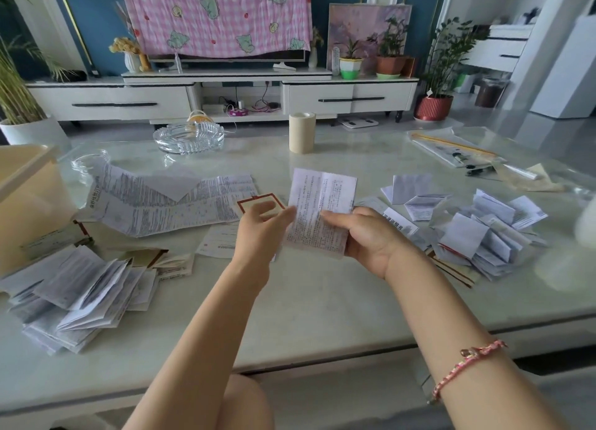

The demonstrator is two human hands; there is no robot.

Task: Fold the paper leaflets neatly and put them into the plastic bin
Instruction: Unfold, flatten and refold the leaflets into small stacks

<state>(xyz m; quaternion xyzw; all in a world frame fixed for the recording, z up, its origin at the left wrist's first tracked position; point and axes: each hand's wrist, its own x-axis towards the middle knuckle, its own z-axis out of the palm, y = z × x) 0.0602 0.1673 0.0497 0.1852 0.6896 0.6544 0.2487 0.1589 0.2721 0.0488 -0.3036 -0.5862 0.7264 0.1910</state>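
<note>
- A leaflet is being held just above the middle of the table. Its long axis is running away from the person, with the far end tipping slightly right and the printed face turned toward the camera. A lengthwise crease is showing down its middle.
- The left hand is pinching the leaflet's left edge, while the right hand is gripping its lower right part, thumb lying across the print.
- The job is looking roughly midway: folded papers are lying in a left heap and a right heap (none visibly binned), and a large sheet is lying open beyond the left hand.
- The plastic bin is standing at the table's left edge, its inside hidden from view.
</note>
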